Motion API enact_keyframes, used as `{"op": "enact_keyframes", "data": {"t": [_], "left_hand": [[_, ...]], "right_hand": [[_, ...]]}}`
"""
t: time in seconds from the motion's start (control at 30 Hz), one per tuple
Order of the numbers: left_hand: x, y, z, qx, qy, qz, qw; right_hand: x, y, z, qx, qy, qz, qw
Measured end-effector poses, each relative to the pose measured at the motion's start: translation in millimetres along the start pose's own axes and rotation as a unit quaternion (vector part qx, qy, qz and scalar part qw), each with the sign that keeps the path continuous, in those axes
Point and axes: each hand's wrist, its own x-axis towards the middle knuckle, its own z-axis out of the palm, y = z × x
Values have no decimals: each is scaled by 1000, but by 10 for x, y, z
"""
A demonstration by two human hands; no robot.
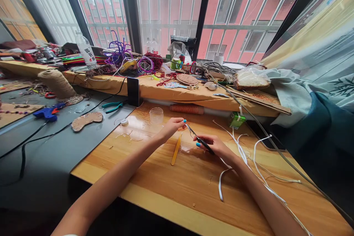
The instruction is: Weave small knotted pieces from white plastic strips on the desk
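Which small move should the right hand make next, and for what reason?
Perhaps the right hand should angle the tip of the black-handled tool slightly away from the left hand, because that tip reaches close to its blue-nailed fingertips; whether they touch is unclear.

A pair of slim scissors (204, 143) with black handles and narrow silvery blades sits just right of the frame's centre, raised and slanting, tips toward the upper left, handles toward the lower right. Beside the tips, a fine orange-brown thread (181, 129) curves loosely, its ends too small to tell.
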Motion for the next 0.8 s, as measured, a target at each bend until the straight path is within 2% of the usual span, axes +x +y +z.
{"op": "enact_keyframes", "data": {"t": [0.3, 0.5, 0.8], "left_hand": [[18, -95, 1, 19, 10, -3, 1000], [5, -91, 35, 3, 21, 1, 1000], [-8, -94, 61, -11, 33, 8, 999]], "right_hand": [[16, -25, 43, -2, 11, -4, 1000], [7, -56, 56, 20, 17, 16, 1000], [40, 0, 89, 75, -8, 17, 997]]}}
